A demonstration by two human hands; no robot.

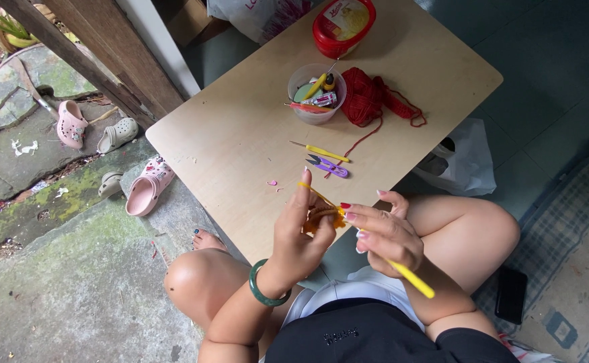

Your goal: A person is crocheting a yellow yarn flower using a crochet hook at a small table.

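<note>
We see a red oval tub (343,25) with a yellow label at the table's (241,134) far edge, a printed plastic bag (254,15) just left of it. A clear round cup (316,94) holds small tools; a red yarn ball (368,99) sits beside it, fuzzy, strand trailing toward us. A yellow hook (321,152) and purple snips (329,167) lie flat on the smooth pale wood.

Our left hand (298,235) pinches an orange crochet piece (323,216), yellow yarn (308,189) over the forefinger. Our right hand (388,235) grips a yellow crochet hook (412,279), long axis running from lower right up-left into the piece. The work hangs above the table's near edge, over our lap.
</note>
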